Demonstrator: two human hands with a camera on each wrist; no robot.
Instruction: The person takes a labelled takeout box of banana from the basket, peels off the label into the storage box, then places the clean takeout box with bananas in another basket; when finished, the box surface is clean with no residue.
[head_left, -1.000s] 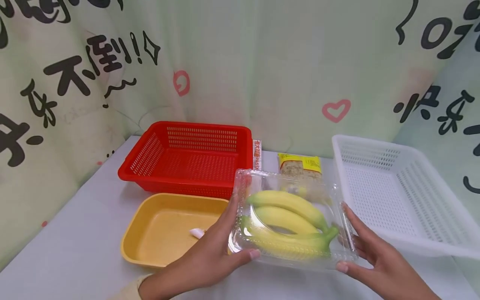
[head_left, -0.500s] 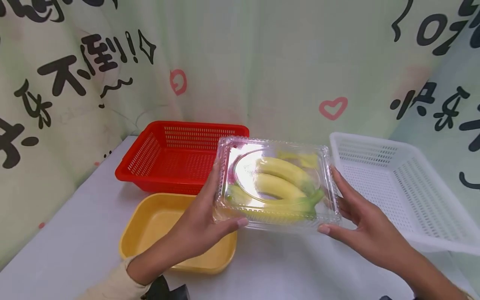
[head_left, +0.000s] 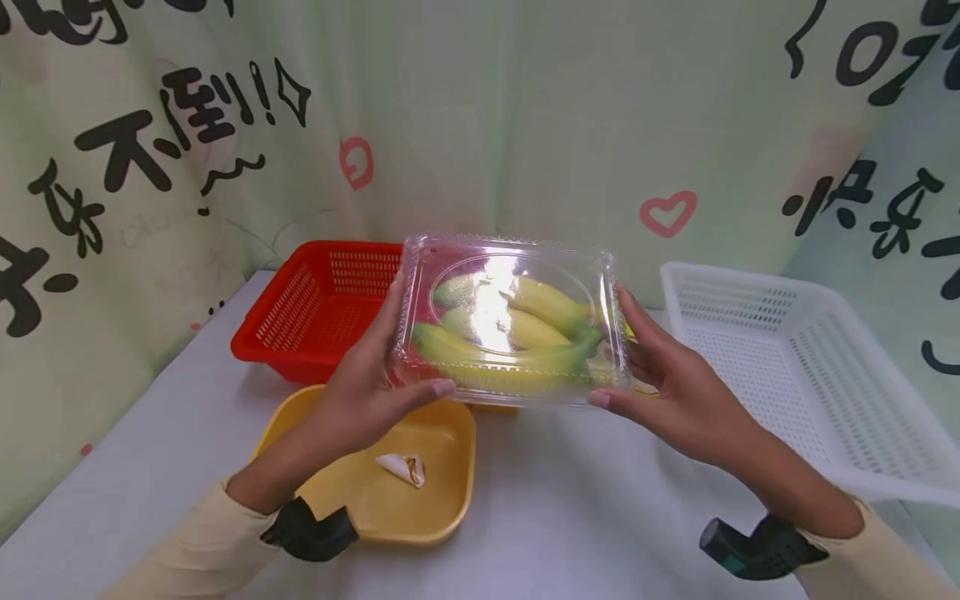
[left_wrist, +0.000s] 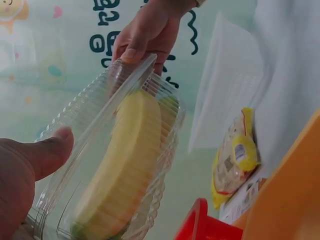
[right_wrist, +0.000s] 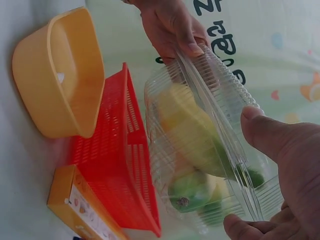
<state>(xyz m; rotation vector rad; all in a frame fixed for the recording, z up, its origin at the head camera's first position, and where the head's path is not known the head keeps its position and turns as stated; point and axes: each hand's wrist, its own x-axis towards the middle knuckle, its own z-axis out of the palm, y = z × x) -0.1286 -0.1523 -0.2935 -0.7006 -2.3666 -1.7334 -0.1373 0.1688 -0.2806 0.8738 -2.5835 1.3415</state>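
A clear plastic clamshell box (head_left: 420,258) with several yellow bananas (head_left: 551,304) inside is held up above the table, its lid down over them. My left hand (head_left: 363,387) grips its left end, thumb along the front edge. At the opposite end, my right hand (head_left: 675,383) grips the box the same way. Both thumbs rest near the rim, while most of the other fingers are hidden behind the box. Greenish banana tips (right_wrist: 187,190) show through the ribbed plastic in the right wrist view.
A red basket (head_left: 300,325) stands at back left, partly behind the box. In front of it, a yellow tray (head_left: 450,500) holds a small white-and-brown piece (head_left: 405,468). On the right is a white basket (head_left: 825,475). A yellow-and-clear food bag (left_wrist: 235,160) and an orange carton (right_wrist: 65,187) lie behind.
Both hands have raised the box of bananas and carried it leftward, away from the white basket. It now overlaps the red basket in view, and the piece in the yellow tray is uncovered.
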